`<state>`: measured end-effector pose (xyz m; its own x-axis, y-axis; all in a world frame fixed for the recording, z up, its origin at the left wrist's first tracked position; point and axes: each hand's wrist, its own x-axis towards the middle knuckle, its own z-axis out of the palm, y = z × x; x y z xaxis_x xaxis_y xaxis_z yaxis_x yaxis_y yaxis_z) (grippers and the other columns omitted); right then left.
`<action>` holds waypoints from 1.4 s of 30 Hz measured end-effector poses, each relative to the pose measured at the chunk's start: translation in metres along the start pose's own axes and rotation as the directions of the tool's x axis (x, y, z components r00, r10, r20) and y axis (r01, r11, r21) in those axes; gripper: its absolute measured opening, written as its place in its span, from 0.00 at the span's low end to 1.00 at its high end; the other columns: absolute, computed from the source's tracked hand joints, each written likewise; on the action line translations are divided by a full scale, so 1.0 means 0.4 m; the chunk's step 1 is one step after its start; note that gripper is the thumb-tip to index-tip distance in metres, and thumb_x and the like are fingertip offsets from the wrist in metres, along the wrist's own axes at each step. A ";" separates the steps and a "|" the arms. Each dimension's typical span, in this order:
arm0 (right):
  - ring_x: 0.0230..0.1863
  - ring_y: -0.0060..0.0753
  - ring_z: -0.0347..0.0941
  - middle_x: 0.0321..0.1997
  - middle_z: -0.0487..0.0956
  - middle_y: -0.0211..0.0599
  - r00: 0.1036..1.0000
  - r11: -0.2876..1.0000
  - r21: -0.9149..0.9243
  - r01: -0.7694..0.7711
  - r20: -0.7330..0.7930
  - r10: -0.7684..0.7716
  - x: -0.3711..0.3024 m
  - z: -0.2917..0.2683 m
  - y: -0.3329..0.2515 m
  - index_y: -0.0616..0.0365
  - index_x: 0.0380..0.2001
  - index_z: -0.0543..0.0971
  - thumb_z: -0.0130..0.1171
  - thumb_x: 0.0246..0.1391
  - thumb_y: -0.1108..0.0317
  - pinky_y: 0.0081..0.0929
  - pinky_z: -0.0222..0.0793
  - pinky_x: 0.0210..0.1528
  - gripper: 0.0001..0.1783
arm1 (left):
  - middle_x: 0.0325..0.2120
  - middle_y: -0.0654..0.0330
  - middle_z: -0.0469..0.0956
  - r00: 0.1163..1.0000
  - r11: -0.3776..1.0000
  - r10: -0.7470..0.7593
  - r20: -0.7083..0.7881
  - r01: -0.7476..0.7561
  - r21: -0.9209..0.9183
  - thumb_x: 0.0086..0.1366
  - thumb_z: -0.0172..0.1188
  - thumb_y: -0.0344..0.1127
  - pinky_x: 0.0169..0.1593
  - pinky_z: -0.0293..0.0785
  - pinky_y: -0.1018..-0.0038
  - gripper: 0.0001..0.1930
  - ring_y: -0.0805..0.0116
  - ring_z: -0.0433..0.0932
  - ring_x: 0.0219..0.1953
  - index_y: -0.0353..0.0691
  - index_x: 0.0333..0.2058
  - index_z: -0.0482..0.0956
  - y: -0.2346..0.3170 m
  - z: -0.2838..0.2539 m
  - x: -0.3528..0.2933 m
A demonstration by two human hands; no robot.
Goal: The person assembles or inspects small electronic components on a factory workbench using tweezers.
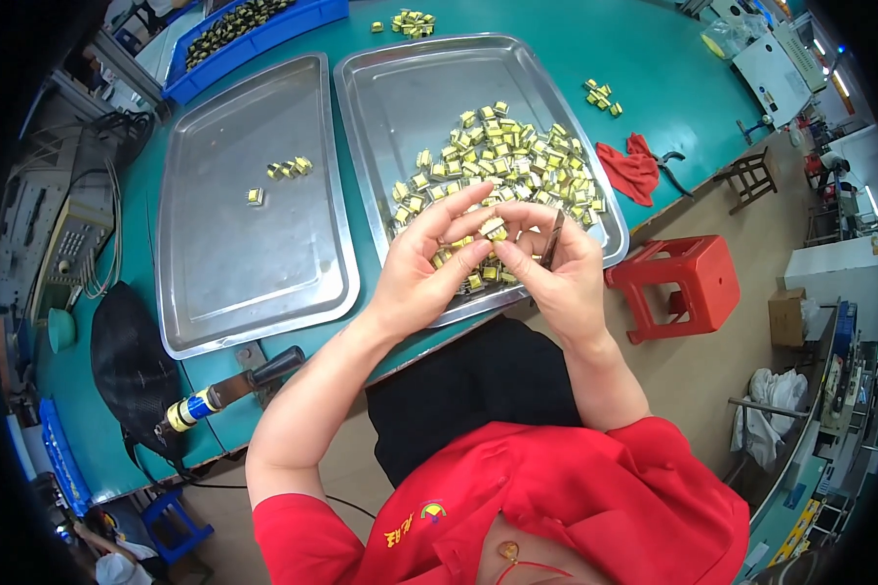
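Over the near part of the right metal tray (400, 93), my left hand (421, 278) and my right hand (571, 283) meet at the fingertips. Between them they pinch one small yellow transformer (494, 230) with metal pins. A thin dark tool, perhaps tweezers (553, 241), is also tucked in my right hand and points up. Beneath and beyond my fingers spreads a heap of similar yellow transformers (519, 156). The left metal tray (234, 244) carries a short row of transformers (290, 169) and a single one (255, 197).
At the back left stands a blue bin (254, 44) of dark parts. A red cloth (629, 168) and pliers (671, 171) lie right of the trays. A black-handled tool (229, 390) sits at the bench's front edge. A red stool (678, 283) stands right.
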<state>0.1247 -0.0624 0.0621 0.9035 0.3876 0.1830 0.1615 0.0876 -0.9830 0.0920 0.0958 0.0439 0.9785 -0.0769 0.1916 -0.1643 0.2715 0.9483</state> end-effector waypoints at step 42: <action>0.20 0.12 0.58 0.25 0.72 0.25 0.992 0.746 -0.659 0.095 0.000 -0.126 0.044 -0.190 -0.029 0.65 0.32 0.77 0.60 0.42 0.80 0.15 0.54 0.22 0.10 | 0.35 0.57 0.74 0.930 0.778 -0.293 -0.220 0.098 -0.621 0.67 0.45 0.35 0.19 0.56 0.88 0.16 0.80 0.70 0.29 0.33 0.49 0.67 0.026 -0.041 0.025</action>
<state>0.1687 -0.1264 0.0756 0.8760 0.3735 0.3051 0.4676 -0.5029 -0.7270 0.1023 0.1137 0.0514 0.9860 0.0602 -0.1553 0.0455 0.7993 0.5992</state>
